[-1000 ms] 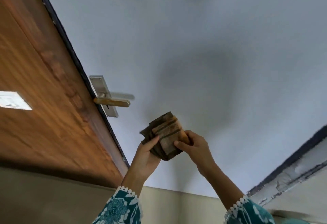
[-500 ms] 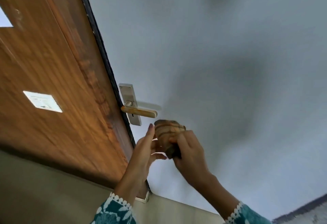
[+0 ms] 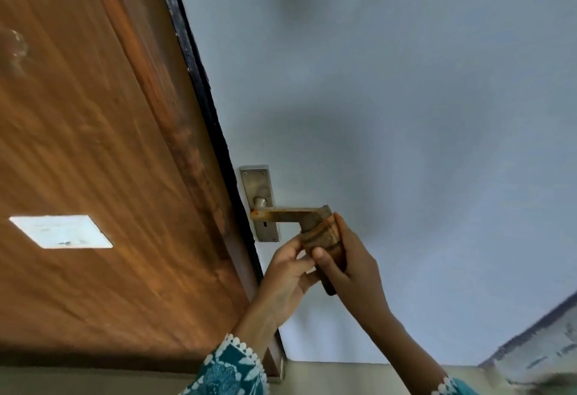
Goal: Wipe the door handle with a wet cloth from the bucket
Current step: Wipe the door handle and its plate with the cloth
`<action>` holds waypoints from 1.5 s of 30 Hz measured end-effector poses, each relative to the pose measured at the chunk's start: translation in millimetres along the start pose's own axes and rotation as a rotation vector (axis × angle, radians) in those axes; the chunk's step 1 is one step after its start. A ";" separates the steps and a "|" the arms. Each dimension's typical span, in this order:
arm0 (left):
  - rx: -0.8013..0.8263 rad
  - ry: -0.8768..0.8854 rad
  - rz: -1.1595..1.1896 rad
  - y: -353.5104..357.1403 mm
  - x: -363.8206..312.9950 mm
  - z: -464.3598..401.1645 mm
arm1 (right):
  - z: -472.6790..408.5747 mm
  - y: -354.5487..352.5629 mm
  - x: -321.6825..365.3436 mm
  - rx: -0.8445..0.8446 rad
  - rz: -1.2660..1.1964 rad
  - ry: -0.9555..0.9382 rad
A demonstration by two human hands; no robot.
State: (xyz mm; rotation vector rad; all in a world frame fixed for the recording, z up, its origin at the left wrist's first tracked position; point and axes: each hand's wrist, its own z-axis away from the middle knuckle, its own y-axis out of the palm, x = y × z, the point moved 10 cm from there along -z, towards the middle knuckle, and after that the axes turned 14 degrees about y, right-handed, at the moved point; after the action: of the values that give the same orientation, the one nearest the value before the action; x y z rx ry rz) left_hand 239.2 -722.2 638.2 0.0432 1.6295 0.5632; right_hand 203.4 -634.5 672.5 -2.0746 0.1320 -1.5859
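A brass lever door handle [image 3: 288, 215] sticks out from a steel backplate [image 3: 259, 185] at the edge of a grey-blue door. A folded brown striped cloth [image 3: 321, 234] is pressed against the free end of the lever. My right hand [image 3: 349, 269] grips the cloth from the right, thumb across its front. My left hand [image 3: 287, 273] holds the cloth's lower left edge with its fingertips. The bucket is out of view.
A brown wooden panel [image 3: 93, 160] with a dark edge strip fills the left. A white rectangular patch [image 3: 61, 231] shows on it. The grey-blue door face [image 3: 406, 113] spreads to the right. A dark-edged frame [image 3: 537, 351] runs at the lower right.
Both hands have lifted the folded cloth up and left, from well below the handle onto the lever's end. The view has swung so the handle sits nearer the centre.
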 end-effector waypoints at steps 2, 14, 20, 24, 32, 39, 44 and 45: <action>0.113 -0.013 -0.063 -9.5 -1.9 1.2 | 4.5 1.5 6.8 -0.061 -0.017 -0.031; -0.388 1.215 -0.908 -139.0 -187.1 40.9 | -32.5 -16.7 106.2 -0.429 0.356 -0.196; -0.391 1.328 -1.262 -134.3 -204.6 10.4 | -43.8 93.3 122.2 -0.236 0.764 -0.455; -0.383 1.309 -1.427 -126.7 -195.6 -12.9 | -42.6 112.9 107.9 -0.209 0.883 -0.359; -0.487 1.364 -1.538 -129.9 -191.6 -21.0 | -39.0 103.5 97.8 -0.231 0.897 -0.332; -0.528 1.361 -1.607 -130.6 -188.6 -26.6 | -46.7 37.6 50.3 -0.245 0.845 -0.161; -0.542 1.359 -1.671 -129.2 -185.1 -28.9 | -33.3 68.8 70.4 -0.306 0.820 -0.238; -0.547 1.364 -1.674 -129.0 -185.1 -28.9 | -32.1 83.0 78.4 -0.306 0.801 -0.257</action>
State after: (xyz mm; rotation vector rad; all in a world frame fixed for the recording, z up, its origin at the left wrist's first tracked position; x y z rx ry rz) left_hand 278.2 -909.5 761.0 -2.2804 1.9086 -0.4857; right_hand 217.1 -746.6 708.8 -2.0240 1.0213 -0.8396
